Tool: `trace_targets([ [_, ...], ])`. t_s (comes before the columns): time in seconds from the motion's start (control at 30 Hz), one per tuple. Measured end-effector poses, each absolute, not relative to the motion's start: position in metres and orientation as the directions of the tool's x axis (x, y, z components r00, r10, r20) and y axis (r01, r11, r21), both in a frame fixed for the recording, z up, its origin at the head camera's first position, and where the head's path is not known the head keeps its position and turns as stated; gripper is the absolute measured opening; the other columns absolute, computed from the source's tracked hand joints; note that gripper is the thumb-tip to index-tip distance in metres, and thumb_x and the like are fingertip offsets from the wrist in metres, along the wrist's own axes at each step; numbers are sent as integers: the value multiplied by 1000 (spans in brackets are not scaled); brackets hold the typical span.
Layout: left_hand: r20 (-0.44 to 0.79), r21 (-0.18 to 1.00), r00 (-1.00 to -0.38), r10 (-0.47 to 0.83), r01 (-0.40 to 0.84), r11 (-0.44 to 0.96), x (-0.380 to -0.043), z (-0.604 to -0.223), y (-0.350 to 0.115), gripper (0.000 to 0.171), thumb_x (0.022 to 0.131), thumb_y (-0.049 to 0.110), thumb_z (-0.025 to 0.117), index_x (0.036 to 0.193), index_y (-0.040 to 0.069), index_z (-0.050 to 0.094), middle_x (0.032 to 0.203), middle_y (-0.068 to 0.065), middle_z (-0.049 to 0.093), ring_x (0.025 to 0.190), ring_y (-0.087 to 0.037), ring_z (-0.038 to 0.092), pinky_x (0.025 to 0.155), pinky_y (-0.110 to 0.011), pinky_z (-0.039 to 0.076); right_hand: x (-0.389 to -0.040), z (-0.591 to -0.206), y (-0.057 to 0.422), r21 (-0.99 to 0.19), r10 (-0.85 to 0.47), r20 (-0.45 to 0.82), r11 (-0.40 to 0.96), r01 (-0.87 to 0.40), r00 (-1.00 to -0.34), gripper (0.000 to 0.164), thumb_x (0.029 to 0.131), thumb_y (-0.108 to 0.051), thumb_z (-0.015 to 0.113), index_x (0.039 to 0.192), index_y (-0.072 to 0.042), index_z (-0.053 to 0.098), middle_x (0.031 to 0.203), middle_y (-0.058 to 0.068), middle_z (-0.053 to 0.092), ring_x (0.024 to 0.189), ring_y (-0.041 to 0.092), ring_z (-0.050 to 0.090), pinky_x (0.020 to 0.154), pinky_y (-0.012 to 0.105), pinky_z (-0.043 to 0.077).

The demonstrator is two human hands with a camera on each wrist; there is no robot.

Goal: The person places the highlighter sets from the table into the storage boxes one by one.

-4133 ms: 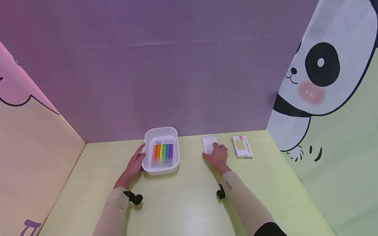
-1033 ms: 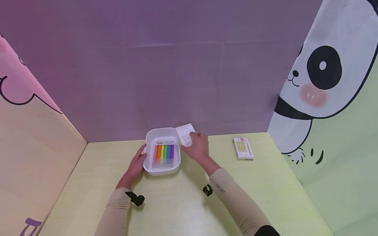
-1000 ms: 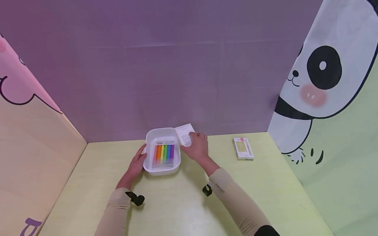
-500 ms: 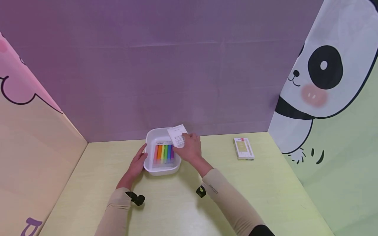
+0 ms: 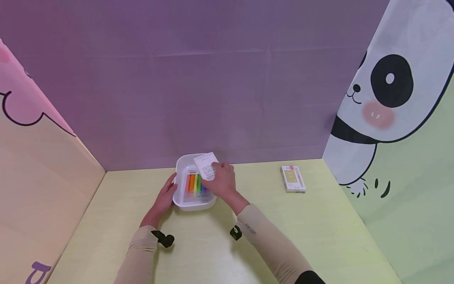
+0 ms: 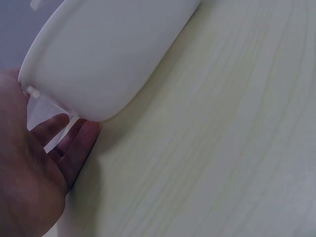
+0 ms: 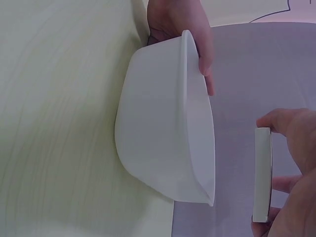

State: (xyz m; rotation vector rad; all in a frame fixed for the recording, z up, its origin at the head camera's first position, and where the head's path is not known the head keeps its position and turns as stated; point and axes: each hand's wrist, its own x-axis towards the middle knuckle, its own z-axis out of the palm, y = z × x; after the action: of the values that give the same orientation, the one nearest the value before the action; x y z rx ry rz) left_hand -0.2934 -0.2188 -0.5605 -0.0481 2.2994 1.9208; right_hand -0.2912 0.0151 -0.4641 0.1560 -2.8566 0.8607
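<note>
A white plastic tub (image 5: 181, 162) stands near the back of the table; in the right wrist view the outer wall of the tub (image 7: 150, 118) shows from the side. My left hand (image 5: 165, 196) grips its left side, thumb at the rim and fingers below, as the left wrist view shows. Inside lies a clear pack of rainbow-coloured pens (image 5: 192, 185), partly covered in view by my right hand (image 5: 223, 180). That hand holds a thin, flat white box (image 5: 204, 165) with printed text by its edges. In the right wrist view the white box (image 7: 262, 173) hangs above the tub's rim.
A white and gold printed box (image 5: 293, 179) lies at the back right of the pale wooden table (image 5: 198, 244). A purple wall (image 5: 213, 98) rises right behind the table, with printed side panels, one showing a panda (image 5: 390, 90).
My right hand has picked up the thin white box from the table and carried it left, over the tub. My left hand has stayed at the tub's side.
</note>
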Motion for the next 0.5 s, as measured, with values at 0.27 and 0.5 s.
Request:
trace_targets([
  [0.27, -139, 973, -988, 64, -124, 196, -295, -562, -218, 54, 106, 32, 36, 156, 34, 15, 159, -14, 17, 137, -39, 31, 106, -54, 30, -287, -463, 4, -527, -67, 159, 838, -142, -985, 70, 75, -43, 76, 135, -14, 55, 121, 9, 52, 107, 24, 43, 82, 34, 44],
  [0.5, -117, 972, -991, 61, -101, 213, -294, -563, -219, 54, 106, 32, 36, 156, 32, 16, 159, -15, 18, 137, -39, 31, 107, -53, 29, -285, -465, -4, -492, -86, 174, 856, -162, -981, 70, 74, -46, 77, 133, -14, 56, 117, 9, 53, 104, 24, 45, 82, 34, 44],
])
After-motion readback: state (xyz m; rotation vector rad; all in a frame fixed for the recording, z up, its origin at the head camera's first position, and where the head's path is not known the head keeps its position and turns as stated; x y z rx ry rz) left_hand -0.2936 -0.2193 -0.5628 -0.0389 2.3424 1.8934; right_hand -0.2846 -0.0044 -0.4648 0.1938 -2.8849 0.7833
